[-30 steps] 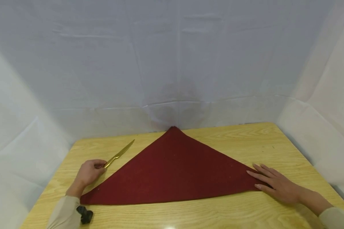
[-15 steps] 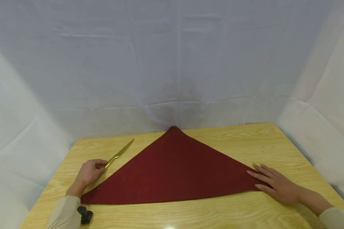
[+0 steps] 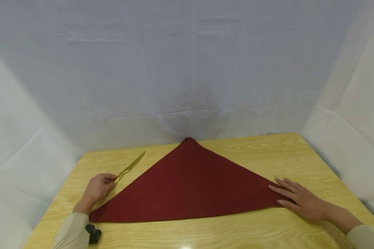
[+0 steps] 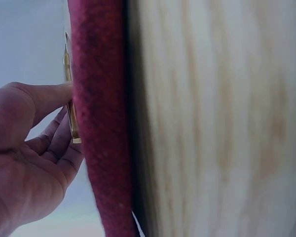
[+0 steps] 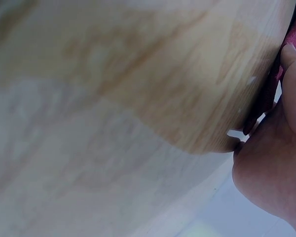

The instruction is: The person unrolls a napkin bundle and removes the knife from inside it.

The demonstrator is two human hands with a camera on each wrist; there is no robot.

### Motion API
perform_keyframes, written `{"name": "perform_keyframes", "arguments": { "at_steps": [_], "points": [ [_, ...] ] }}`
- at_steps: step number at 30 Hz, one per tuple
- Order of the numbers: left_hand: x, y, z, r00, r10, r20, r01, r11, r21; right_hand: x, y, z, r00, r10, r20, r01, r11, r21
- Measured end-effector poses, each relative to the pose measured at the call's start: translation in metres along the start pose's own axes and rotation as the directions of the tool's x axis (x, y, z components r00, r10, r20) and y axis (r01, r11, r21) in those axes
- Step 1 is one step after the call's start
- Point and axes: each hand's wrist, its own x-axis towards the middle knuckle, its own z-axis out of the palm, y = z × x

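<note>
A dark red cloth folded into a triangle lies flat on the wooden table, its peak pointing to the back wall. Beyond its left slope, my left hand pinches the handle end of a gold knife, whose blade points away to the back right. The left wrist view shows the thumb and fingers around the knife's handle, with the cloth's edge in front. On the right corner of the cloth rests my right hand, fingers straight and spread. Part of that corner is hidden under the hand.
The wooden table reaches back to a grey-white sheet wall, with more white sheeting at both sides. A small black device sits at the left wrist, close to the cloth's left corner.
Almost nothing differs. The left hand and knife have shifted very slightly, and the cloth's left corner has crept a little to the right. My right hand stays in place.
</note>
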Motion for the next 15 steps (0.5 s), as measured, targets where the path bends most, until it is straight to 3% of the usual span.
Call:
{"name": "perform_keyframes", "arguments": {
  "at_steps": [15],
  "points": [
    [-0.0024,-0.0024,0.0020,1.000,-0.001,0.003,0.001,0.999,-0.035,0.0006,-0.0011,-0.0017,1.000,0.013,0.012,-0.013,1.000,0.020]
  ]
}}
